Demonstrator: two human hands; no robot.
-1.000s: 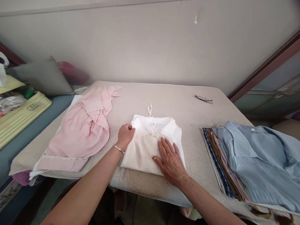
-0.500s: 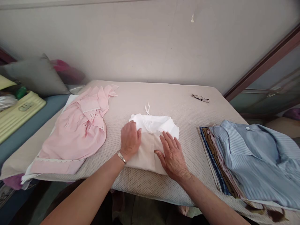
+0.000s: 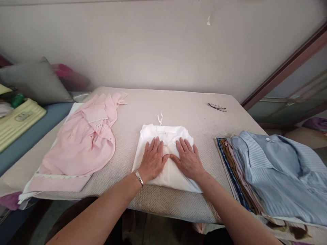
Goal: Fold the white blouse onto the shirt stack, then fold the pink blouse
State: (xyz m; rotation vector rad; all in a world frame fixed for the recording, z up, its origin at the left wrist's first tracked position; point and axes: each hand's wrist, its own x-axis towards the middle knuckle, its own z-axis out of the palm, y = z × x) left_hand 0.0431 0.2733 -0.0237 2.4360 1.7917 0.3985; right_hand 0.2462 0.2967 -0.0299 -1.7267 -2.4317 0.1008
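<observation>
A folded white garment (image 3: 176, 136) with a collar and a small tie lies in the middle of the padded table (image 3: 178, 105). My left hand (image 3: 152, 160) rests flat on its left half, fingers stretched out, a metal bangle on the wrist. My right hand (image 3: 188, 160) lies flat on its right half, fingers spread. The two thumbs nearly touch at the garment's centre. Neither hand holds anything.
A pink garment (image 3: 81, 143) lies spread at the table's left. A stack of folded shirts (image 3: 278, 170), a blue striped one on top, sits at the right. Spectacles (image 3: 216, 107) lie at the far right. A grey cushion (image 3: 35, 81) and a yellow ridged board (image 3: 17, 120) are off to the left.
My left hand let go of the garment's left edge and moved onto it, now lying flat. My right hand shifted slightly up and inward. The garment looks flatter.
</observation>
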